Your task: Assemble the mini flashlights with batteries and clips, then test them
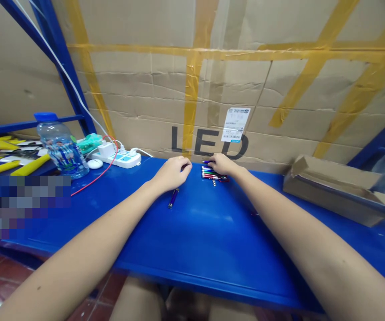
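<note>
Sorting a row of small coloured pens (213,174) at twelve o'clock on the blue table (212,232). Right hand (221,164) resting on them, grip unclear. Left hand (174,171) curled, contents hidden; purple pen (173,198) at six o'clock of it. Next pick needing fine pinching.

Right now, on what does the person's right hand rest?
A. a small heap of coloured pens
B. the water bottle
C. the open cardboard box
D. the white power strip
A: the right hand lies on the heap of coloured pens on the blue table, far from the water bottle, the power strip and the cardboard box.
</note>
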A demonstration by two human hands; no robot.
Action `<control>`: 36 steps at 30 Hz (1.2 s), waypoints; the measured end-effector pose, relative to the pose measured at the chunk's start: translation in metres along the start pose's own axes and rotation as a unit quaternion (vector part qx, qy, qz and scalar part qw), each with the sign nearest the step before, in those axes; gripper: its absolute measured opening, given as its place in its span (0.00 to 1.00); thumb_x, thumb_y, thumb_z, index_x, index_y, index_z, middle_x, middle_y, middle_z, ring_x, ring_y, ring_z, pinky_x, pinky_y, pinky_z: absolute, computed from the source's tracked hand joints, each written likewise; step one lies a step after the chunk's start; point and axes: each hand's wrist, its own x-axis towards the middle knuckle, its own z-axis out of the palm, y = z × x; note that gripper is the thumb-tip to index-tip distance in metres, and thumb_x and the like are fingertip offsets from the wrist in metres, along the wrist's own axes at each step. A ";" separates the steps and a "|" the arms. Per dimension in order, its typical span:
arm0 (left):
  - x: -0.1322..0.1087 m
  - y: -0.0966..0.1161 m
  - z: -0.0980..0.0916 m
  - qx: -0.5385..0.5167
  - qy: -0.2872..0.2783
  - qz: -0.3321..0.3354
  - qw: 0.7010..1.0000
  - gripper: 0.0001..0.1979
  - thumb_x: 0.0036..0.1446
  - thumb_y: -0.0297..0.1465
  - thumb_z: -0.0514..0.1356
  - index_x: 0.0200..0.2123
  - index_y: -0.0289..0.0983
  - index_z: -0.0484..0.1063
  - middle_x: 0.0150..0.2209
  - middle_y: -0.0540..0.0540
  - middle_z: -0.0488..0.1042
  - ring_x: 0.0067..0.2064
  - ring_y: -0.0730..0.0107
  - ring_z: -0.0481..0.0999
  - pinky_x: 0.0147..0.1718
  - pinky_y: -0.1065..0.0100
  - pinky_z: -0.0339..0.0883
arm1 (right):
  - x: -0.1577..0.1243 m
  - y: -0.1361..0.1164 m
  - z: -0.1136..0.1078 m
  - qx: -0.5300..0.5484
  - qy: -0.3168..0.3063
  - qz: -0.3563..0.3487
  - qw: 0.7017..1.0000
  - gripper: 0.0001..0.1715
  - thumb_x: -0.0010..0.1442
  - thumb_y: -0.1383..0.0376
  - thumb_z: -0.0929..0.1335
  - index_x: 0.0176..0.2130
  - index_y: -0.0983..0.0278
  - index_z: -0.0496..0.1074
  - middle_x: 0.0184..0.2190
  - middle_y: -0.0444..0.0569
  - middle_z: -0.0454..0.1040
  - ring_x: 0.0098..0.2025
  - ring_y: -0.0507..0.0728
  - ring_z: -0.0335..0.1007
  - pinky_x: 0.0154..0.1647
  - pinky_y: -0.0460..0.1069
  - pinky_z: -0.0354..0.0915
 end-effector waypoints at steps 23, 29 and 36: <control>0.002 -0.008 0.003 0.003 -0.022 -0.006 1.000 0.13 0.63 0.32 0.52 0.35 0.39 0.76 0.40 0.42 0.78 0.45 0.57 0.75 0.50 0.56 0.65 | -0.009 -0.009 -0.001 -0.007 -0.026 0.030 0.999 0.20 0.60 0.70 0.60 0.38 0.68 0.81 0.39 0.57 0.81 0.37 0.60 0.73 0.37 0.49 0.62; 0.001 -0.009 0.003 -0.002 -0.038 -0.014 0.999 0.13 0.61 0.32 0.52 0.34 0.39 0.76 0.39 0.41 0.78 0.44 0.56 0.74 0.49 0.56 0.63 | -0.010 -0.006 0.001 -0.005 -0.018 0.024 1.000 0.21 0.64 0.69 0.60 0.43 0.68 0.80 0.43 0.58 0.80 0.42 0.61 0.74 0.42 0.50 0.64; -0.005 -0.024 0.001 -0.055 -0.084 -0.149 0.984 0.17 0.44 0.42 0.68 0.18 0.40 0.66 0.21 0.44 0.65 0.40 0.46 0.72 0.46 0.51 0.62 | -0.024 -0.010 -0.016 0.039 0.098 0.027 0.994 0.21 0.64 0.72 0.60 0.48 0.70 0.78 0.51 0.60 0.77 0.53 0.64 0.71 0.55 0.53 0.63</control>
